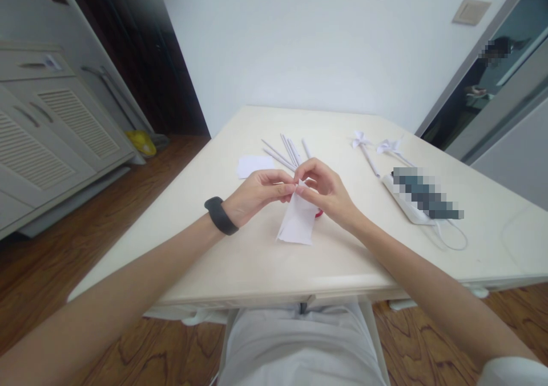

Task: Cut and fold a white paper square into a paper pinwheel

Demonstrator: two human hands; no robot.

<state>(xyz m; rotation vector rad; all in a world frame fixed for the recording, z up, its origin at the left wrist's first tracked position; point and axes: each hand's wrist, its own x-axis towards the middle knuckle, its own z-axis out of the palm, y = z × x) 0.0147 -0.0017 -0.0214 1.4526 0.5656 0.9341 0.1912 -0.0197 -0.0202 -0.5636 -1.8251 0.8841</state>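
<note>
Between the fingertips of both hands hangs a small white sheet of paper (297,223), its top edge pinched and its lower part loose above the table. My left hand (268,193), with a black band on the wrist, grips the paper's upper left corner between thumb and fingers. Close against it, my right hand (323,191) pinches the upper right part, fingers curled. Something red (319,213) peeks out behind the paper, mostly hidden by the right hand. Several rolled paper sticks (291,151) lie just beyond the hands, and white paper pieces (254,165) rest left of them.
At the table's right side lie two paper pinwheels on sticks, one pinwheel (360,140) left of the other pinwheel (389,147). Nearer stands a white box-like object (405,202) with a cable, its top blurred. A wall (334,49) borders the table's far edge. Another person appears beyond the doorway, right.
</note>
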